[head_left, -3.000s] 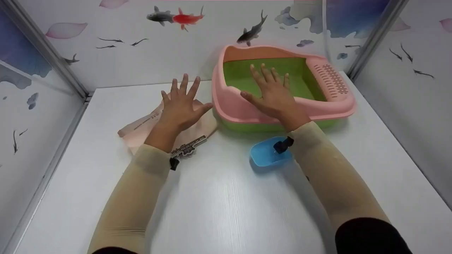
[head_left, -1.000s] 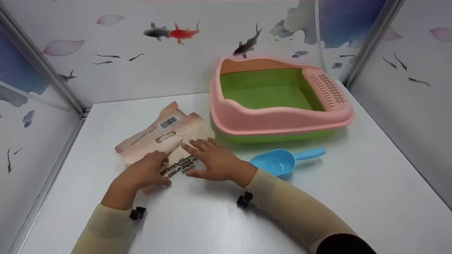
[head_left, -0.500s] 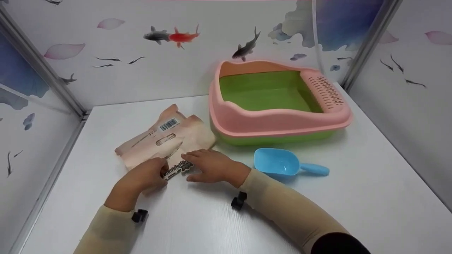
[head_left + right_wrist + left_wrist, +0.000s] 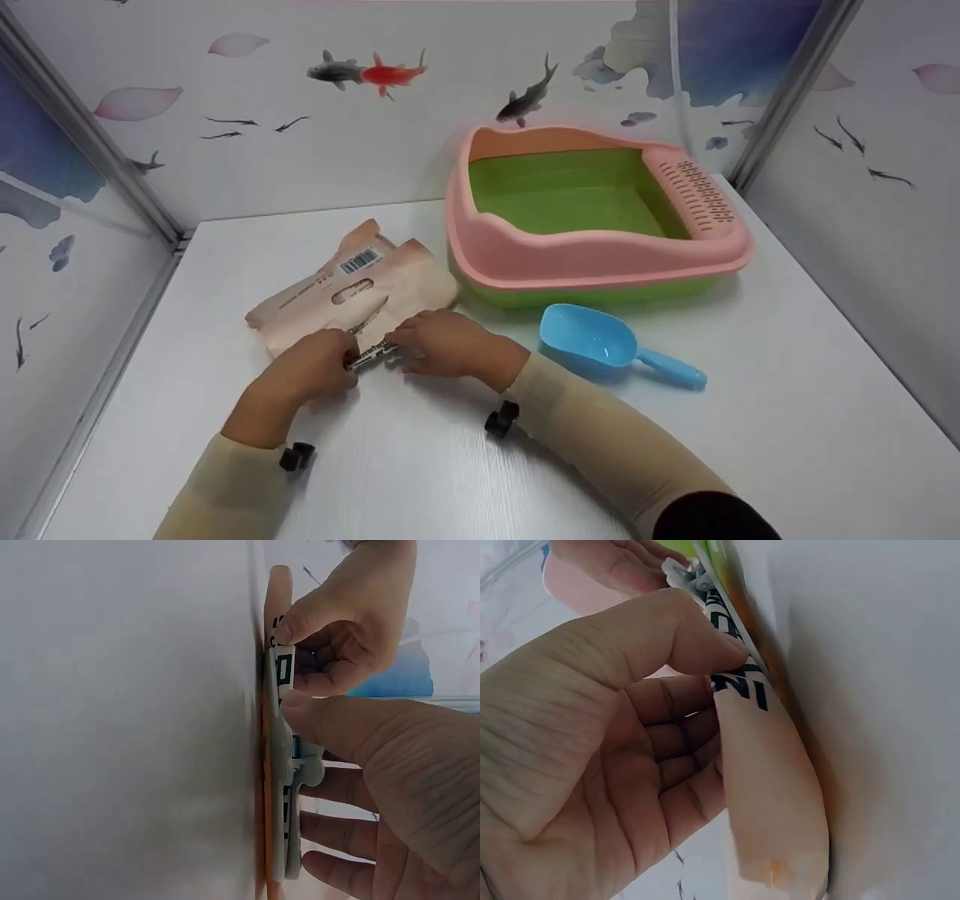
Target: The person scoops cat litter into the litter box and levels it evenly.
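A pale pink bag (image 4: 416, 281) with a barcode and a slot-shaped handle hole lies at the left of the white table. Across its near edge runs a sealing clip (image 4: 371, 355) with dark print. My left hand (image 4: 300, 375) pinches the bag's edge beside the clip; in the left wrist view the thumb presses the folded film (image 4: 769, 772). From the other side, my right hand (image 4: 454, 345) grips the clip, its thumb on one face and its fingers behind in the right wrist view. Both hands partly cover the clip in the head view.
A pink-rimmed green litter box (image 4: 592, 259) stands at the back right. In front of it lies a light blue scoop (image 4: 589, 334), its handle pointing right and toward me. Printed wall panels enclose the table (image 4: 420, 465) at the back and sides.
Both hands came down from spread poses to the bag's clipped edge. The right hand's fingers have since closed in on the clip. The scoop has turned, its handle swinging toward me.
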`<state>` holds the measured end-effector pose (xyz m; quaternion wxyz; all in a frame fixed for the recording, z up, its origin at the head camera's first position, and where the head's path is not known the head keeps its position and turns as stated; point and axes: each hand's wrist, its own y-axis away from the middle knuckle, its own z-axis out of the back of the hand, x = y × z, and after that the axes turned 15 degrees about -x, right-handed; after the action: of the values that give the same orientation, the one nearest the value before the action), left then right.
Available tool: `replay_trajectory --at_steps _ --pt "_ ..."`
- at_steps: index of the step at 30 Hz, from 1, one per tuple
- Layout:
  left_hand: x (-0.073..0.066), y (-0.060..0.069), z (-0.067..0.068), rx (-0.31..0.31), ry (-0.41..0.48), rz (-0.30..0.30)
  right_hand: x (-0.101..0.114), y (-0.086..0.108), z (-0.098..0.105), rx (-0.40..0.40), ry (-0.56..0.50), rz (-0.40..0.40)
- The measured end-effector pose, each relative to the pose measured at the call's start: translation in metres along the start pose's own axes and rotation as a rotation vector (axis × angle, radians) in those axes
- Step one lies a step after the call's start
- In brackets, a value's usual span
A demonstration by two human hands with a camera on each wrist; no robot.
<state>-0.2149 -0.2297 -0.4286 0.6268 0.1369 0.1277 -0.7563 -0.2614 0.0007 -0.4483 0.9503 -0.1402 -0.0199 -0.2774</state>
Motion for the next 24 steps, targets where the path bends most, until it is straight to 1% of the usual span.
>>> replay_trajectory --at_steps 5,9,13,17,21,24 --pt "0.0004 -0.0013 0.0010 -0.027 -0.015 -0.059 0.0001 -0.0034 0.0016 -0.045 -0.009 0.031" --pt "0.0010 -0.0025 -0.0004 -0.043 -0.031 -0.086 0.0009 -0.0038 0.0007 -0.055 -0.014 0.017" --pt "0.0020 -0.0023 -0.0032 -0.072 -0.038 -0.114 0.0013 -0.0045 -0.0007 -0.063 -0.010 -0.001" --pt "0.0011 -0.0024 -0.0041 -0.093 -0.050 -0.143 0.0008 -0.0042 -0.0028 -0.094 -0.025 -0.011" --pt "-0.0012 -0.0027 -0.0029 -0.093 -0.058 -0.143 -0.0002 -0.0050 -0.0044 -0.143 -0.035 -0.019" --pt "-0.0025 -0.0034 -0.0023 -0.089 -0.048 -0.128 -0.0012 -0.0067 -0.0047 -0.158 -0.024 -0.019"
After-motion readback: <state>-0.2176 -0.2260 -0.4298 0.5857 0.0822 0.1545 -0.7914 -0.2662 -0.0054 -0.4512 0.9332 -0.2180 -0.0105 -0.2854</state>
